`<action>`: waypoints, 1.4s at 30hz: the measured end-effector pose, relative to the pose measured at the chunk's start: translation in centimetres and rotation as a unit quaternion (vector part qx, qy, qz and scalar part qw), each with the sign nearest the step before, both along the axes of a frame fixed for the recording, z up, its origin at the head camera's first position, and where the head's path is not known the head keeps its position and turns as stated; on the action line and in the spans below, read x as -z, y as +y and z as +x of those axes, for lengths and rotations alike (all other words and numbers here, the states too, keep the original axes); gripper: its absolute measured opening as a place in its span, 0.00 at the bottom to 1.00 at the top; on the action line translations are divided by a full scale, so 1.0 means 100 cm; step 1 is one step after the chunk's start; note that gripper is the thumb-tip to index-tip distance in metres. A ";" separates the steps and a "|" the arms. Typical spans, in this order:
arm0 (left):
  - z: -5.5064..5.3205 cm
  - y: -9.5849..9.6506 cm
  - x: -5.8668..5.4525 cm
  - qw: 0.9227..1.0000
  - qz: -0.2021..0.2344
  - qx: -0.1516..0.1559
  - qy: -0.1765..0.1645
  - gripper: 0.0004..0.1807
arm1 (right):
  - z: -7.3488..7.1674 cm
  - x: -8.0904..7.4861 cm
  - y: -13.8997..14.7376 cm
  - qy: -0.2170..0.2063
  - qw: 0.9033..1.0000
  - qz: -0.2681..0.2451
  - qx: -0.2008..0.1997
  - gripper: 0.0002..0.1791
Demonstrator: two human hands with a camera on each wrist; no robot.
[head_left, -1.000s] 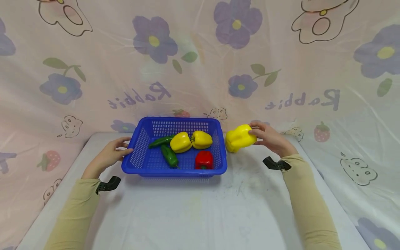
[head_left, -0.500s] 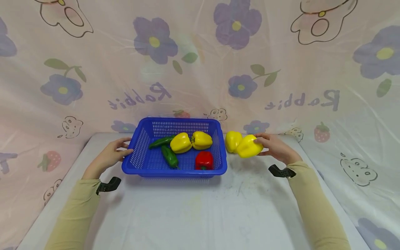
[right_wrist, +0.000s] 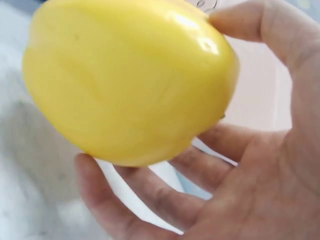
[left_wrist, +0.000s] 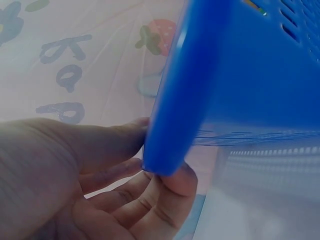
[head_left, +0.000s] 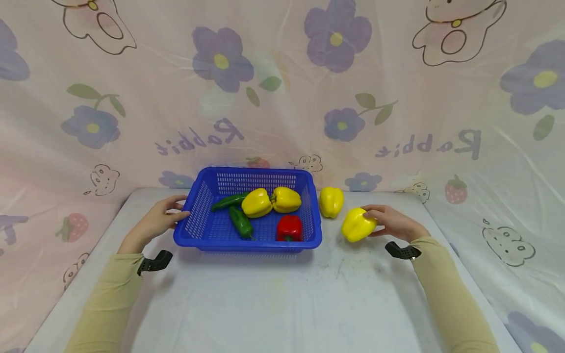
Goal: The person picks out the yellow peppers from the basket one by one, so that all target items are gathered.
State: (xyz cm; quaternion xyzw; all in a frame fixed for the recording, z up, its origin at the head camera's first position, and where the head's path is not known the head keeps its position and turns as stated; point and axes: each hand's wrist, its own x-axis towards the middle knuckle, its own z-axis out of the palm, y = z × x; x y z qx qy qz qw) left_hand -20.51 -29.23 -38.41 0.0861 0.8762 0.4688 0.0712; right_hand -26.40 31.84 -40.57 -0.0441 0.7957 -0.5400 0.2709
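- The left hand [head_left: 161, 215] pinches the left rim of the blue basket [head_left: 247, 243] between thumb and fingers
- The right hand [head_left: 394, 222] curls, fingers spread, round a yellow bell pepper [head_left: 357, 225], right of the basket; whether this pepper touches the tabletop [head_left: 247, 304] I cannot tell
- Another yellow pepper [head_left: 331, 202] sits near the basket's right side
- Inside lie two yellow peppers [head_left: 257, 203], a red pepper [head_left: 290, 228] and two green peppers [head_left: 240, 222]

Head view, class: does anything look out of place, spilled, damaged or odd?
Two things: the Rabbit lettering on the backdrop reads mirrored, as if hung back to front, and faint smudges mark the pale tabletop near the held yellow pepper. Nothing looks spilled.
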 end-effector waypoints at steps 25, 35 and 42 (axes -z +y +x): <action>-0.001 0.001 0.001 1.000 0.006 -0.006 -0.004 0.33 | -0.011 0.026 0.011 -0.011 0.999 0.042 0.008 0.40; 0.000 0.003 -0.001 1.000 0.000 -0.009 -0.006 0.33 | -0.016 0.032 0.015 -0.040 0.998 -0.007 0.041 0.43; 0.000 0.004 -0.002 1.000 0.008 -0.007 -0.002 0.33 | -0.018 0.032 0.020 -0.075 0.995 -0.060 0.012 0.40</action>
